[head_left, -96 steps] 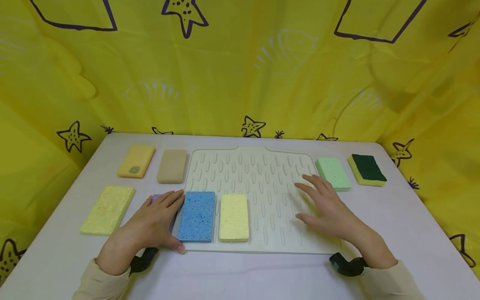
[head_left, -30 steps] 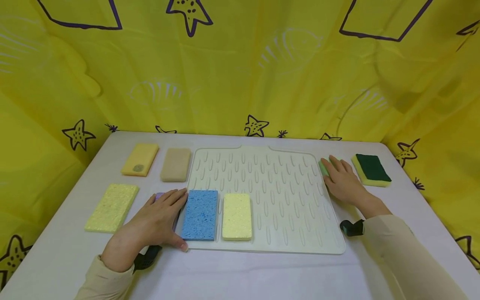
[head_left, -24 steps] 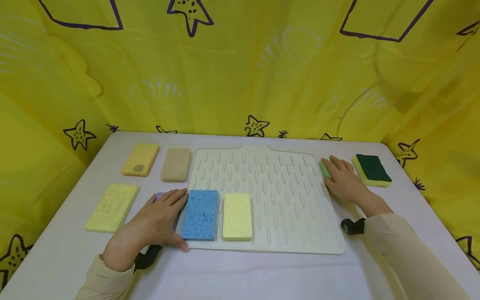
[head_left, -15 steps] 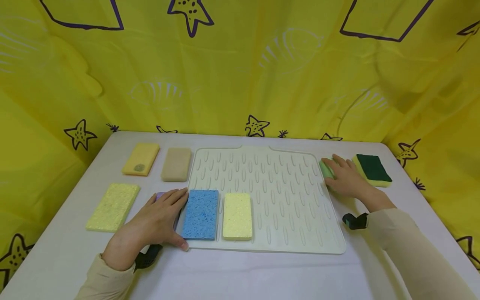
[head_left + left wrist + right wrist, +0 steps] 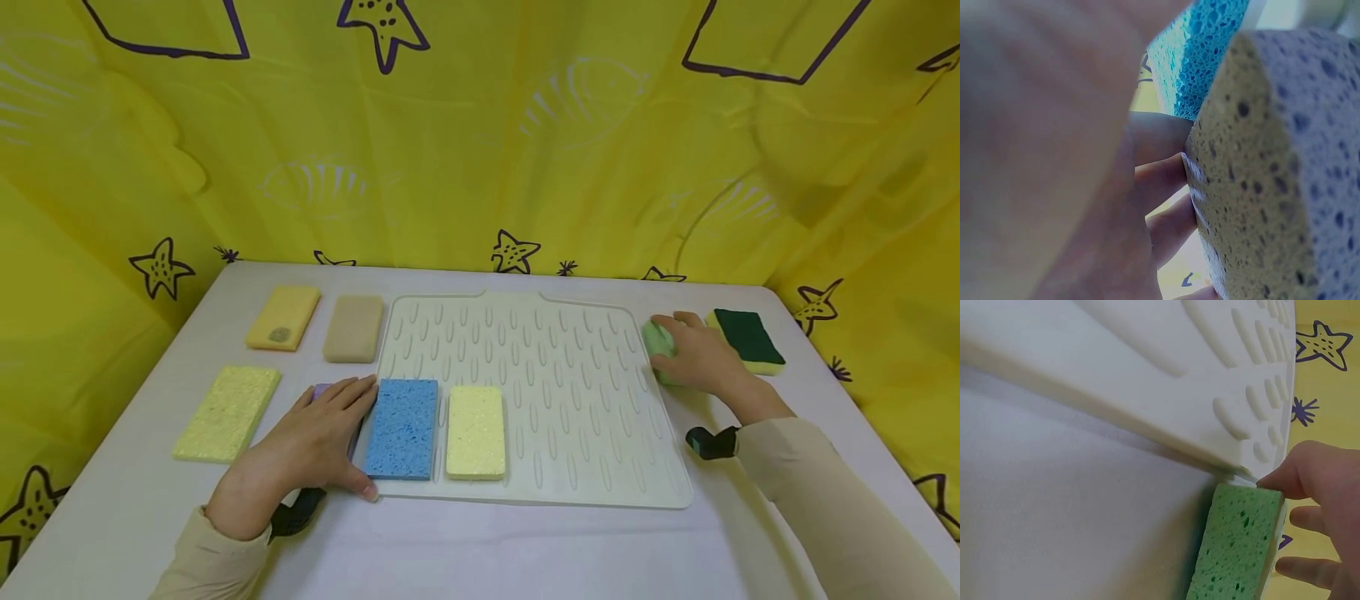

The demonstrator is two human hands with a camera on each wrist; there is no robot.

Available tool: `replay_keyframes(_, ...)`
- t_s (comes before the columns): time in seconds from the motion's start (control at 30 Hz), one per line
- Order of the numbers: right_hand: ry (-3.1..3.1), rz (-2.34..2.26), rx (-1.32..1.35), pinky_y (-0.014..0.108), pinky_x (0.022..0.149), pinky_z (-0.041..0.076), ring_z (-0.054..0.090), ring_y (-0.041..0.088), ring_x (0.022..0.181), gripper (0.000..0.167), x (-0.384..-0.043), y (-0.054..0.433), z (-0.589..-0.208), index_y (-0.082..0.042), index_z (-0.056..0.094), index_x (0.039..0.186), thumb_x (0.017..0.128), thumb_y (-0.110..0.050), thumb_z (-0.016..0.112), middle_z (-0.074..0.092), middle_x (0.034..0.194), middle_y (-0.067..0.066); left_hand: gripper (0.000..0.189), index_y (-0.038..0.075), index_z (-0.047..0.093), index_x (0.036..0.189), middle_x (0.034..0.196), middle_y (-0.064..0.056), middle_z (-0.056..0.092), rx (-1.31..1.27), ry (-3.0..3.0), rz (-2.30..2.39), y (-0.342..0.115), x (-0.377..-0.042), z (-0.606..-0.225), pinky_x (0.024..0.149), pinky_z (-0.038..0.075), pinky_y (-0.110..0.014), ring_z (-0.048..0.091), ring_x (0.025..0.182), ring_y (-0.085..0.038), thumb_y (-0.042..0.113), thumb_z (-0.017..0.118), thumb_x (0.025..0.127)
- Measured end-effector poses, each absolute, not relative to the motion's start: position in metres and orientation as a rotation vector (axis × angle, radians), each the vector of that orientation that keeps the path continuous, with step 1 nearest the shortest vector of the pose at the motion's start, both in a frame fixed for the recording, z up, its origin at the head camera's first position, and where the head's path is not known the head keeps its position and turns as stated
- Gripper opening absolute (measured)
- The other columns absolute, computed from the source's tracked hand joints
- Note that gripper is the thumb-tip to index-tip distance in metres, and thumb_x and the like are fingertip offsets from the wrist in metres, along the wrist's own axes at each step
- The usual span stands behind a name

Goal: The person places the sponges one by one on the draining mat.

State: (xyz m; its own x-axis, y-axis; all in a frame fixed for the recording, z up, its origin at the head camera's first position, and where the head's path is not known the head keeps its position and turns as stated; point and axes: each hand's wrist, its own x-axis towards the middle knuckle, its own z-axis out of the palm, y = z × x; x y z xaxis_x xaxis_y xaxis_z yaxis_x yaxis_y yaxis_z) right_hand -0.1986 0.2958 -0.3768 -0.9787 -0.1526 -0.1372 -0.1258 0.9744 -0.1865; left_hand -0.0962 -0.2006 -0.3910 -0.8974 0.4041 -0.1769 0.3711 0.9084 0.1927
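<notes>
My left hand (image 5: 315,437) rests over a purple sponge (image 5: 1329,137) at the mat's left edge, its fingers laid straight along the sponge in the left wrist view. My left thumb lies by the lower corner of a blue sponge (image 5: 401,429). A pale yellow sponge (image 5: 476,433) lies right of the blue one on the white ridged mat (image 5: 562,417). Beyond the mat's right edge, my right hand (image 5: 701,358) holds a green sponge (image 5: 1235,540) between thumb and fingers. Part of this sponge is hidden under the hand.
A yellow sponge with a dark green scrub side (image 5: 746,340) lies just right of my right hand. Left of the mat are a beige sponge (image 5: 354,329), an orange-yellow sponge (image 5: 283,318) and a speckled yellow sponge (image 5: 227,414). A yellow curtain (image 5: 435,167) hangs behind the white table (image 5: 487,546).
My right hand has moved right and forward from above the mat to the green sponge. Its fingers have since drawn back and curled, uncovering more green. My left hand has stayed in place.
</notes>
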Motion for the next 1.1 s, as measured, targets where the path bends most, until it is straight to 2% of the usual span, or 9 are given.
replay_keyframes(0.13,2.993,-0.244,-0.166,0.075,0.091,0.040,0.042,0.066,0.117,0.068,-0.1978,0.2954,-0.3763,0.000,0.036,0.148,0.094,-0.036,0.056,0.031,0.145,0.040,0.132,0.002,0.035,0.153,0.161,-0.015,0.032,0.582,2.856,0.233,-0.2004,-0.0962,-0.3907,0.111,0.024,-0.071,0.030,0.147,-0.038,0.070,0.085,0.051)
replay_keyframes(0.3,3.003,-0.257,-0.120,0.074,0.095,0.037,0.039,0.066,0.119,0.069,-0.1965,0.2935,-0.3762,0.002,0.037,0.148,0.095,-0.039,0.053,0.033,0.145,0.039,0.131,0.002,0.035,0.153,0.161,-0.015,0.032,0.591,2.863,0.229,-0.2003,-0.0965,-0.3907,0.111,0.025,-0.071,0.031,0.147,-0.038,0.069,0.086,0.051)
replay_keyframes(0.5,3.001,-0.261,-0.089,0.070,0.095,0.040,0.045,0.059,0.117,0.072,-0.1949,0.2921,-0.3767,0.006,0.039,0.145,0.094,-0.042,0.052,0.042,0.141,0.038,0.131,0.002,0.035,0.153,0.160,-0.015,0.033,0.593,2.870,0.212,-0.1996,-0.0971,-0.3911,0.111,0.026,-0.071,0.032,0.146,-0.038,0.070,0.086,0.052)
replay_keyframes(0.8,3.021,-0.299,-0.115,0.070,0.091,0.042,0.043,0.063,0.115,0.070,-0.1912,0.2900,-0.3744,0.003,0.042,0.143,0.092,-0.042,0.056,0.040,0.139,0.037,0.132,0.002,0.036,0.152,0.160,-0.016,0.033,0.595,2.876,0.212,-0.2000,-0.0970,-0.3909,0.111,0.025,-0.072,0.033,0.145,-0.038,0.070,0.086,0.051)
replay_keyframes(1.1,3.038,-0.303,-0.156,0.070,0.089,0.043,0.045,0.060,0.114,0.072,-0.1890,0.2869,-0.3747,0.002,0.041,0.145,0.090,-0.040,0.060,0.039,0.139,0.036,0.133,0.002,0.035,0.152,0.160,-0.016,0.033,0.583,2.872,0.217,-0.2000,-0.0967,-0.3896,0.111,0.025,-0.071,0.032,0.146,-0.039,0.070,0.086,0.050)
